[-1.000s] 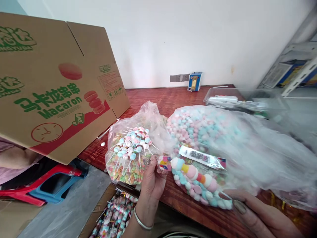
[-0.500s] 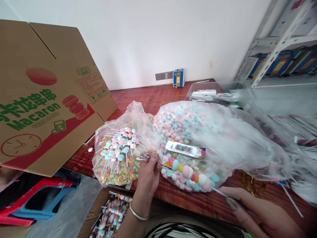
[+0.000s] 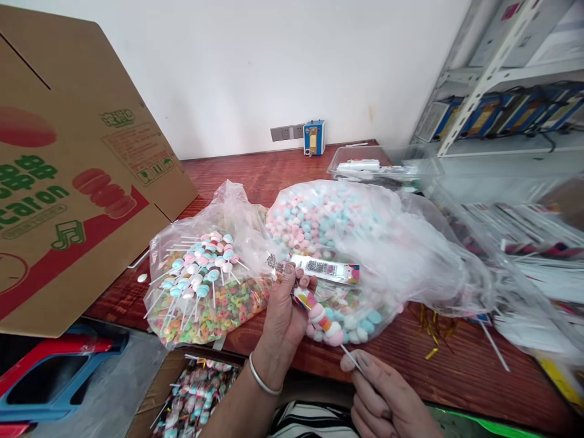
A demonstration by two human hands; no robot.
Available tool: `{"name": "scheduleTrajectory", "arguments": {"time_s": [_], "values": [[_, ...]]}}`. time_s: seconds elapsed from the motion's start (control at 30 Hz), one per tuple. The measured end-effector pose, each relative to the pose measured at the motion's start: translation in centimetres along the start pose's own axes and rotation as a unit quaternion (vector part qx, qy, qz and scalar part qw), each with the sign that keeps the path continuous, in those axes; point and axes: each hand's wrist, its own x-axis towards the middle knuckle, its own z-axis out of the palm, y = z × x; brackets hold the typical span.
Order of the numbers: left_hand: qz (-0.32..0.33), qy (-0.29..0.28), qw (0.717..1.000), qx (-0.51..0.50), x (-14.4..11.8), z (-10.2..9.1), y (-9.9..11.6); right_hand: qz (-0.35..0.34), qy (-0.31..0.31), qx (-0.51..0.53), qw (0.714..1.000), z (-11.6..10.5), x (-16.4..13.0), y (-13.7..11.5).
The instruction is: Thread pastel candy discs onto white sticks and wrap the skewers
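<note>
My left hand point(image 3: 283, 307) pinches the end of a narrow printed candy sleeve point(image 3: 325, 269) that lies across a big clear bag of pink and blue candies point(image 3: 337, 219). My right hand point(image 3: 381, 398) grips the white stick of a candy skewer point(image 3: 323, 316) strung with pastel pieces. The skewer slants up to the left, and its tip sits right by my left fingers at the sleeve's end. A silver bangle circles my left wrist.
A smaller bag point(image 3: 201, 292) holds ring candies and several skewers. A Macaron carton point(image 3: 68, 182) leans at the left. A box of wrapped skewers point(image 3: 196, 395) sits below the red-brown table's point(image 3: 456, 377) edge. A clear tray point(image 3: 378, 167), metal shelving point(image 3: 497, 79) and packs of sticks point(image 3: 529, 255) stand at the right.
My right hand has drawn the skewer left and nearer, bringing its tip to my left fingers. My left hand has shifted onto the sleeve's end. The view has panned right.
</note>
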Motion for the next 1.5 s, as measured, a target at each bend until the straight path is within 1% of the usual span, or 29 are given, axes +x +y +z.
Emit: {"name": "scheduleTrajectory", "arguments": {"time_s": [0.07,0.13,0.17,0.2,0.23,0.3,0.33,0.37,0.4,0.43,0.47,0.5,0.57,0.6,0.63,0.67,0.7,0.77,0.83,0.9,0.93,0.97,1.0,1.1,1.13,1.17,1.23,1.4,1.5], "values": [[-0.004,0.027,1.0,0.008,0.3,0.1,-0.6,0.002,-0.008,-0.005,1.0,-0.1,0.3,0.4],[-0.006,0.066,0.997,0.031,0.6,0.1,-1.1,-0.044,0.014,-0.092,0.995,-0.7,0.7,0.6],[-0.006,0.081,0.996,0.045,0.7,0.2,-1.3,-0.093,0.034,-0.168,0.981,-1.1,0.9,0.7],[-0.009,0.091,0.994,0.057,0.8,0.2,-1.4,-0.159,0.055,-0.26,0.951,-1.5,1.1,0.7],[-0.013,0.094,0.993,0.069,0.8,0.2,-1.6,-0.239,0.074,-0.358,0.899,-2.0,1.4,0.6],[-0.019,0.089,0.992,0.085,0.8,0.3,-1.8,-0.407,0.104,-0.524,0.741,-2.8,1.8,0.2],[-0.021,0.086,0.992,0.09,0.8,0.3,-2.0,-0.471,0.111,-0.577,0.658,-3.0,2.0,0.0],[-0.022,0.085,0.992,0.093,0.8,0.4,-2.1,-0.517,0.116,-0.61,0.589,-3.3,2.1,-0.2],[-0.024,0.084,0.992,0.093,0.7,0.4,-2.2,-0.543,0.12,-0.629,0.544,-3.4,2.3,-0.4],[-0.03,0.084,0.992,0.089,0.7,0.4,-2.3,-0.55,0.123,-0.635,0.528,-3.4,2.3,-0.6],[-0.039,0.081,0.992,0.083,0.7,0.4,-2.4,-0.538,0.123,-0.63,0.546,-3.4,2.4,-0.7],[-0.048,0.077,0.993,0.075,0.7,0.3,-2.5,-0.505,0.119,-0.613,0.596,-3.3,2.4,-0.7],[-0.058,0.068,0.994,0.057,0.7,0.2,-2.7,-0.386,0.111,-0.519,0.754,-3.0,2.5,-0.6],[-0.063,0.066,0.995,0.048,0.7,0.1,-2.8,-0.306,0.103,-0.44,0.838,-2.8,2.5,-0.5],[-0.068,0.064,0.995,0.041,0.8,0.0,-2.9,-0.227,0.094,-0.345,0.906,-2.6,2.5,-0.4],[-0.075,0.063,0.995,0.035,0.8,-0.1,-2.9,-0.156,0.081,-0.251,0.952,-2.3,2.5,-0.4],[-0.085,0.061,0.994,0.03,0.9,-0.2,-3.0,-0.104,0.067,-0.165,0.978,-2.1,2.5,-0.4],[-0.101,0.053,0.993,0.02,0.9,-0.4,-3.2,-0.042,0.034,-0.05,0.997,-1.6,2.4,-0.5],[-0.105,0.041,0.994,0.013,0.9,-0.5,-3.4,-0.019,0.006,-0.013,1.0,-1.2,2.5,-0.6],[-0.106,0.041,0.993,0.019,0.8,-0.5,-3.8,-0.034,0.004,-0.057,0.998,-1.3,2.7,-0.6],[-0.104,0.05,0.993,0.024,0.7,-0.5,-4.1,-0.068,0.018,-0.118,0.991,-1.4,3.0,-0.5],[-0.104,0.063,0.992,0.03,0.7,-0.4,-4.3,-0.122,0.041,-0.201,0.971,-1.7,3.2,-0.4],[-0.105,0.078,0.991,0.035,0.6,-0.4,-4.4,-0.186,0.067,-0.295,0.935,-2.0,3.5,-0.3],[-0.117,0.109,0.987,0.034,0.7,-0.4,-4.4,-0.34,0.123,-0.507,0.783,-3.0,4.2,-0.3],[-0.119,0.109,0.987,0.027,0.8,-0.4,-4.2,-0.355,0.125,-0.532,0.758,-3.2,4.3,-0.4],[-0.116,0.106,0.987,0.021,0.9,-0.4,-4.0,-0.356,0.122,-0.539,0.754,-3.4,4.3,-0.5],[-0.105,0.095,0.99,0.015,1.2,-0.6,-3.5,-0.323,0.111,-0.515,0.786,-3.4,4.2,-0.7],[-0.085,0.084,0.992,0.038,1.9,-1.1,-2.8,-0.178,0.056,-0.299,0.936,-2.8,3.9,-1.0],[-0.099,0.122,0.987,0.034,2.1,-1.1,-2.8,-0.104,0.009,-0.165,0.981,-2.3,3.8,-1.2]]}}
